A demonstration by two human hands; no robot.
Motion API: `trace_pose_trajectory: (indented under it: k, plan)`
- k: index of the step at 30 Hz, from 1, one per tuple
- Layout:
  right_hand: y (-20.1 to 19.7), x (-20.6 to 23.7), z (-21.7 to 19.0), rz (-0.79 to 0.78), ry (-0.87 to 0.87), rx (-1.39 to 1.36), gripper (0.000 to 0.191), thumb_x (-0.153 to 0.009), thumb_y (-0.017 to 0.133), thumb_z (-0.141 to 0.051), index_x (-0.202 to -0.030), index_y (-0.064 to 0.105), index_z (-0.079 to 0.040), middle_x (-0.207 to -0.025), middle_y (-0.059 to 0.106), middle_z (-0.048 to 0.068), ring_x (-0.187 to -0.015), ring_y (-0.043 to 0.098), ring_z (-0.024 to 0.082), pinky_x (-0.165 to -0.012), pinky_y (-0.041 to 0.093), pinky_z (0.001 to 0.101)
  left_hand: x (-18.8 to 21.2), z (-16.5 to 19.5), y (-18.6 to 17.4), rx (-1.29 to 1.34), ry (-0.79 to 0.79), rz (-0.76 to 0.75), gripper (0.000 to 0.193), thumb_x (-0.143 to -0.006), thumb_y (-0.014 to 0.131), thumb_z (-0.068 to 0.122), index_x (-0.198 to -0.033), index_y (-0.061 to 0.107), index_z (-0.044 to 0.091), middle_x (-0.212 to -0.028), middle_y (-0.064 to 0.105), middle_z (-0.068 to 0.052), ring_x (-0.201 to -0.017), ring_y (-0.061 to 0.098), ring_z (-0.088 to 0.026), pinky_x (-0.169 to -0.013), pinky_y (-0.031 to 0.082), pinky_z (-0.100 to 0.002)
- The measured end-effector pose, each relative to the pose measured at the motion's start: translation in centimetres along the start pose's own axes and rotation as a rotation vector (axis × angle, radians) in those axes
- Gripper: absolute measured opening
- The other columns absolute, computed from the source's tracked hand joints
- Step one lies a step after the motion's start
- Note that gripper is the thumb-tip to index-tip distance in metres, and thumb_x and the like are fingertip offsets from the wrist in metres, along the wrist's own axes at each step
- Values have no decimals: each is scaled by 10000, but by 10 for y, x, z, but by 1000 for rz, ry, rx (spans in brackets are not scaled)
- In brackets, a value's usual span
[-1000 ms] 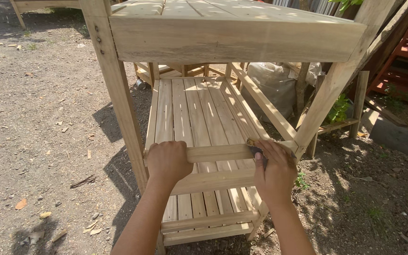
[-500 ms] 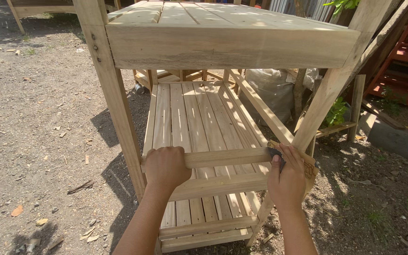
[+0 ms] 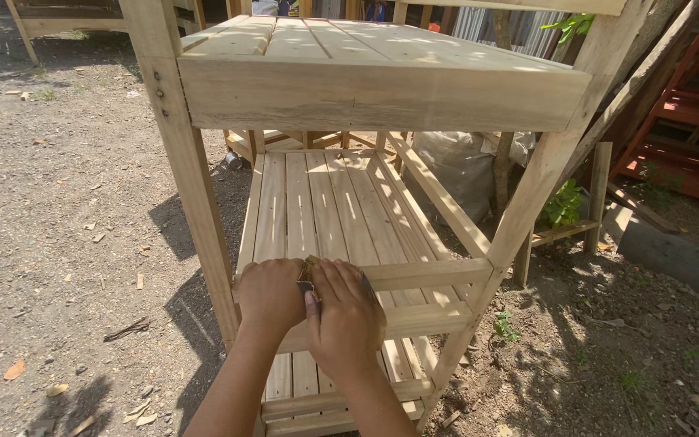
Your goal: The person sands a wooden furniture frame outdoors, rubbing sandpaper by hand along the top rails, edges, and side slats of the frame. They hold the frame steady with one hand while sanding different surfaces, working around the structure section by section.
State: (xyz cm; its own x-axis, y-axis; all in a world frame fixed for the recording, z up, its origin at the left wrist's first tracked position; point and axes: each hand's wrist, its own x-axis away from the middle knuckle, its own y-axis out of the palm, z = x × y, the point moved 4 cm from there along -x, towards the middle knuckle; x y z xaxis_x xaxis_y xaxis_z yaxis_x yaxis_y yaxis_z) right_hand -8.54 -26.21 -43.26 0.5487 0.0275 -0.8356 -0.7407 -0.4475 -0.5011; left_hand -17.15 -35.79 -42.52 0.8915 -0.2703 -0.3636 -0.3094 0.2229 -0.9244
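Note:
A pale wooden slatted rack (image 3: 382,89) stands before me on bare ground. My left hand (image 3: 271,293) rests on its front cross rail (image 3: 422,273), fingers curled over the wood. Right beside it, my right hand (image 3: 348,311) presses a small brownish piece of sandpaper (image 3: 309,275) against the same rail, and the two hands touch. Only a corner of the sandpaper shows between them. Below the rail lies the slatted lower shelf (image 3: 325,202).
The gravelly ground (image 3: 58,202) at left holds wood chips and dry leaves. A grey sack (image 3: 455,170) sits behind the rack. Red wooden furniture (image 3: 681,137) stands at the far right, and a green weed (image 3: 564,206) grows by a post.
My right hand has slid left along the front rail, from its right end to beside my left hand. The left hand has stayed in place.

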Motion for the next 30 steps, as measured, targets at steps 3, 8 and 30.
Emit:
trace_pose_trajectory:
  k: [3,8,30]
  plan:
    - [-2,2,2,-6,-35,24,369,-962,581,-204,-1243,689,10,-1293,693,153,-1271,609,346,-1102,436,475,0,-1,1,-21,-14,-36,159,-754,770,261,-842,679,164,-749,704,-30,-773,721,-216,-757,505,-368]
    - [-7,-2,4,13,-38,48,384,-963,576,-215,-1258,682,8,-1302,688,154,-1286,597,343,-1094,427,481,-1,0,1,-28,-4,-26,191,-725,787,253,-844,670,160,-746,700,-33,-772,715,-220,-747,506,-376]
    - [-47,1,66,52,-29,185,355,-989,557,-243,-1238,719,-50,-1283,712,91,-1272,617,282,-1116,450,438,-2,1,-2,3,-33,-76,26,-742,699,170,-730,696,147,-646,674,-55,-618,684,-238,-766,506,-369]
